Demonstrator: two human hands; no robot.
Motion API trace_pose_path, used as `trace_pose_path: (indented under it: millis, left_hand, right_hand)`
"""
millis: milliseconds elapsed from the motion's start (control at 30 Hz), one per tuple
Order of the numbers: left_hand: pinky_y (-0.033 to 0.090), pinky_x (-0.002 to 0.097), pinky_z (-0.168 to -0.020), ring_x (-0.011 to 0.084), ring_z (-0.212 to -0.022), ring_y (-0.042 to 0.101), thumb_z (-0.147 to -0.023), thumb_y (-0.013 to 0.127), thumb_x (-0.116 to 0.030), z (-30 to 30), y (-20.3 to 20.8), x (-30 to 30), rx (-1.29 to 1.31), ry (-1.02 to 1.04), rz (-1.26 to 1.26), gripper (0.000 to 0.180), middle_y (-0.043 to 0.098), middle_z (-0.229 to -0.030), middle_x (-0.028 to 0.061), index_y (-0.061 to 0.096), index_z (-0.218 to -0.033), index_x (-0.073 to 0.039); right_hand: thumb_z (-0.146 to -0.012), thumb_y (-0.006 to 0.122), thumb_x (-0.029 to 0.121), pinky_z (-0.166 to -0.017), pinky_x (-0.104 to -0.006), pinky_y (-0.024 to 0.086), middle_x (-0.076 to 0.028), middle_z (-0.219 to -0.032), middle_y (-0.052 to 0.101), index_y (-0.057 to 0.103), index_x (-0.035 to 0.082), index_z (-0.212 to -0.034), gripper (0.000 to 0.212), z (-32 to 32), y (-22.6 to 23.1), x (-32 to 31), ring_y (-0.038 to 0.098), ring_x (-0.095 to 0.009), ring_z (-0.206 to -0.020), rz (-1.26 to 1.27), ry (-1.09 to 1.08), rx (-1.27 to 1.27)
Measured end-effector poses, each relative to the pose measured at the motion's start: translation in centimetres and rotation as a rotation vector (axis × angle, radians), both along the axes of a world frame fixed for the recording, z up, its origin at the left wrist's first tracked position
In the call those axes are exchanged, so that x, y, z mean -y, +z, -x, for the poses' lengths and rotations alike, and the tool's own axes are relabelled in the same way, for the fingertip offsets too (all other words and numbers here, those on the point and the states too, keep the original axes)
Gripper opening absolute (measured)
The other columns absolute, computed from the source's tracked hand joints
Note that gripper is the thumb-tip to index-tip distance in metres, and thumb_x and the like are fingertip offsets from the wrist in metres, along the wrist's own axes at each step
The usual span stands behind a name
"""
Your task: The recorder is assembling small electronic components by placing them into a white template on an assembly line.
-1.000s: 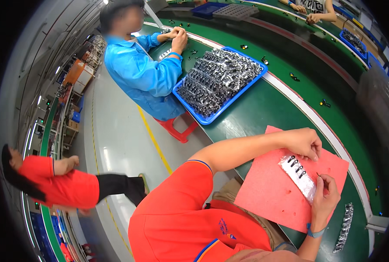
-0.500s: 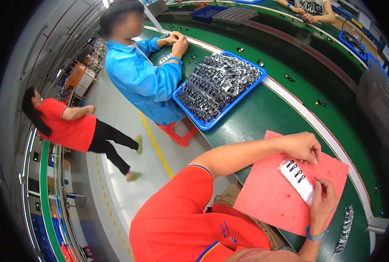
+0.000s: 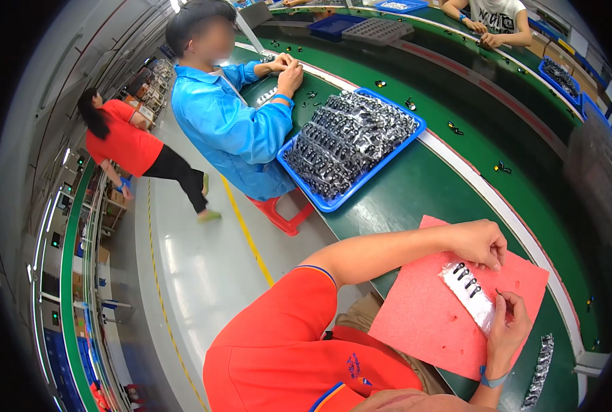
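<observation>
On one pink mat (image 3: pixel 416 309): one silvery strip (image 3: pixel 481 308) with four black pieces (image 3: pixel 470 283).

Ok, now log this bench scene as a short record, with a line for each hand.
Left hand: over the pink mat, fingers bunched; whether it holds anything is unclear
Right hand: pinching a small dark piece
Silvery strip: on the mat, carrying four black parts
Mat: on the green table
Beside mat: packed strip
Tray: blue, filled with bagged dark parts
Neighbour: co-worker in blue jacket, hands close together

Silvery strip (image 3: pixel 478 307) on pink sheet (image 3: pixel 416 305)
</observation>
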State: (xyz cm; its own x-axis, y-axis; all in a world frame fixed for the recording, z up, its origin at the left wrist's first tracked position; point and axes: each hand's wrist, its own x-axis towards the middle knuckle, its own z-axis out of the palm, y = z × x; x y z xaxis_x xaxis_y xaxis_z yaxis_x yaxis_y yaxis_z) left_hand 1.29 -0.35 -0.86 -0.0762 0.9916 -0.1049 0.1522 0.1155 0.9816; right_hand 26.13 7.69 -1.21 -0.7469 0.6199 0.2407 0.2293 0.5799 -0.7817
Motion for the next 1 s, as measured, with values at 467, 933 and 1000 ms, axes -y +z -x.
trace_pose_path:
  millis: [467,933,1000]
  left_hand:
    - [0.056,0.0255,-0.058,0.0102,-0.067,0.069,-0.089,0.081,-0.007,0.1,0.4,0.0,0.011,0.009,0.046,0.018,0.075,-0.082,0.0068,0.076,-0.103,0.004]
    - [0.056,0.0255,-0.059,0.0103,-0.068,0.069,-0.089,0.082,-0.007,0.0,0.3,0.1,0.021,-0.002,0.044,0.020,0.076,-0.083,0.0069,0.076,-0.104,0.004]
    - [0.056,0.0256,-0.059,0.0104,-0.068,0.069,-0.088,0.082,-0.007,0.1,0.3,0.2,0.001,0.006,0.045,0.020,0.076,-0.083,0.0072,0.076,-0.103,0.004]
  right_hand:
    - [-0.098,0.070,0.003,-0.075,-0.0303,0.054,-0.011,-0.090,0.073,0.069,-0.005,-0.101,0.008,-0.5,1.2,-0.9,0.067,-0.017,-0.079,-0.084,-0.074,-0.041]
    - [-0.097,0.071,0.002,-0.073,-0.0306,0.054,-0.010,-0.085,0.070,0.068,-0.005,-0.098,0.008,-0.7,0.9,-0.7,0.064,-0.016,-0.074,-0.089,-0.054,-0.021]
    - [-0.098,0.070,0.002,-0.074,-0.0302,0.054,-0.010,-0.085,0.070,0.067,-0.005,-0.099,0.007,-0.6,1.1,-0.5,0.064,-0.015,-0.075,-0.067,-0.037,-0.031]
